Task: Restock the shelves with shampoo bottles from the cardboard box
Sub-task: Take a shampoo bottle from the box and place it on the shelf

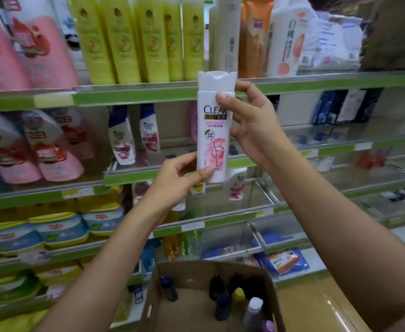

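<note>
Shampoo bottle held upright before the shelves, above the cardboard box (pixel 196 305).
Left hand (pixel 172 180) gripped the base, thumb across the front; shampoo bottle (pixel 212 135) stood between the hands, white, pink bubble graphic, "CLEAR" label, flip cap up; right hand (pixel 249 123) curled round its upper part.

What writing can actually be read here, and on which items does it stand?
"CLEAR": on the white bottle held up by both hands.
Smaller print under it on that bottle: too small to read.
Labels on the shelf bottles, price tags and the bottles in the cardboard box: blurred, unreadable.
</note>
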